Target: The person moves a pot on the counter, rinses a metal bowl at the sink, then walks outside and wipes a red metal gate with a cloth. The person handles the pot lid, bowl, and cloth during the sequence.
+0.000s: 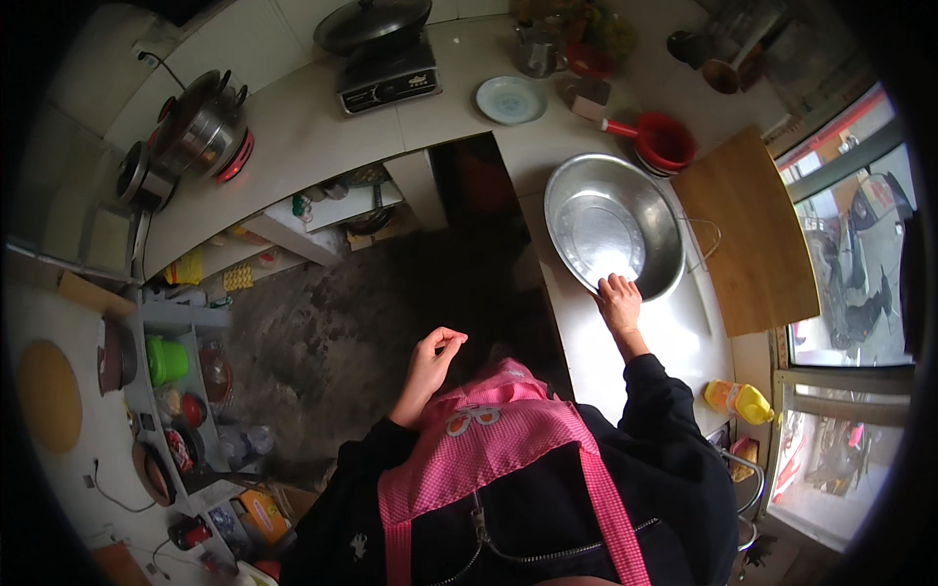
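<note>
My right hand (621,306) grips the near rim of a large stainless steel basin (597,227). The basin rests on the white countertop (586,366) to my right, and a bright reflection shows inside it near my fingers. In front of my pink checked apron (506,432), my left hand (431,366) is raised over the floor, its thumb and fingers drawn together. I see nothing held in it. Beyond the basin lies a red strainer or ladle with a red handle (620,128), resting on a red bowl-like vessel (667,143).
A wooden board (744,234) leans by the window, right of the basin. A yellow-capped bottle (736,401) stands at the right. Farther off are a pale plate (511,100), a portable stove (388,77) with a lidded wok (374,26), and a steamer pot (198,132) on a glowing cooker.
</note>
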### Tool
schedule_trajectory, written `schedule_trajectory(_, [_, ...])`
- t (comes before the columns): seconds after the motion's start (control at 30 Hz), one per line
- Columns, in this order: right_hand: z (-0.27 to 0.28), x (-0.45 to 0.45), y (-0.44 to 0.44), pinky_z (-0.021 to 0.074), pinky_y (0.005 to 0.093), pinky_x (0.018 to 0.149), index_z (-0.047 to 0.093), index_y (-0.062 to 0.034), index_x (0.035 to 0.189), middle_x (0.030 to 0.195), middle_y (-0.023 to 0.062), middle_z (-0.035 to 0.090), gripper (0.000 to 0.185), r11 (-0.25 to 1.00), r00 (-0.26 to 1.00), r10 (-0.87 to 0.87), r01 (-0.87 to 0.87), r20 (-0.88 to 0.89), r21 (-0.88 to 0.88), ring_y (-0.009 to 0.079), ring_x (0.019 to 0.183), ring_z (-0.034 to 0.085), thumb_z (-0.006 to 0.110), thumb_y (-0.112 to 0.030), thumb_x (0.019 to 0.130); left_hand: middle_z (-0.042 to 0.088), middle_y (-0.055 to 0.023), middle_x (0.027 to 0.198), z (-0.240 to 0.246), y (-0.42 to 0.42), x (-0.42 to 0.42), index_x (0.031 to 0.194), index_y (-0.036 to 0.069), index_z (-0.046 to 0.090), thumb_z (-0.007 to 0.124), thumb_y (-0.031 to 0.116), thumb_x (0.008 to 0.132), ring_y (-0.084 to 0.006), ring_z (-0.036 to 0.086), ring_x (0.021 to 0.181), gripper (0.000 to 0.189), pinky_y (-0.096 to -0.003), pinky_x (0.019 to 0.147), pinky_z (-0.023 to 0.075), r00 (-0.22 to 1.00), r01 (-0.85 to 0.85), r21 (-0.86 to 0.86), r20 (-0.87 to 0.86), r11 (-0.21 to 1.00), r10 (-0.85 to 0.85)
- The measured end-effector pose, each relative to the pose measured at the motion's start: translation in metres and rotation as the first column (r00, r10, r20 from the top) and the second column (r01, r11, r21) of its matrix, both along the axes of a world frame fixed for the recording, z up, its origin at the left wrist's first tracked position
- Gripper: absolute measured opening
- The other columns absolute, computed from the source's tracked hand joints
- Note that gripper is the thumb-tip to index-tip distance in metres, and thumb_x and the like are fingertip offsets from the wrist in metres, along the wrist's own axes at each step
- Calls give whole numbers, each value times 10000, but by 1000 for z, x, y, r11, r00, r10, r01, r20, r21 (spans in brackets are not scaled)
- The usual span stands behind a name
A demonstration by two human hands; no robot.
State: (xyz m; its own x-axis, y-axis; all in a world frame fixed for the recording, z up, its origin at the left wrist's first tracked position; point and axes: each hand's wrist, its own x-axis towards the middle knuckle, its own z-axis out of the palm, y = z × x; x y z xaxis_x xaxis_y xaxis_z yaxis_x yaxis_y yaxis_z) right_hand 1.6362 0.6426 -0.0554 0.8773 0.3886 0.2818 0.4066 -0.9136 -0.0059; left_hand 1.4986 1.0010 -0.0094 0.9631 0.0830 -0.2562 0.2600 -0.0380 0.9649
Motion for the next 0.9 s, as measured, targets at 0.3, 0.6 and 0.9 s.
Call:
schedule_trajectory(0.3, [-24, -8, 22, 405, 429, 824, 584, -75, 964, 930, 104, 569, 444, 983, 954, -181, 173, -237, -54, 288, 907, 535, 803, -283, 638, 684, -66, 963, 5, 50, 36, 959, 8, 642, 569, 143, 929, -156, 629, 959, 156, -286, 866, 479, 1000, 11, 65, -19, 998, -10])
schedule_trajectory(0.6, [14, 22, 234, 420, 441, 823, 580, -89, 997, 972, 125, 532, 333, 984, 984, -10, 41, -177, 176, 326, 939, 514, 701, -117, 688, 682, -64, 924, -5, 200, 68, 934, -8, 629, 561, 173, 943, -125, 629, 894, 194, -270, 829, 477, 996, 36, 12, 82, 999, -37])
schedule_trajectory(0.9, [6, 49, 495, 499, 391, 745, 659, -125, 845, 838, 66, 611, 90, 885, 857, 385, -238, -341, 401, 275, 837, 602, 654, -126, 755, 677, -70, 864, 21, 420, 43, 759, -1, 612, 407, 310, 1010, -134, 610, 825, 449, -276, 777, 456, 984, -180, 76, 22, 981, 179])
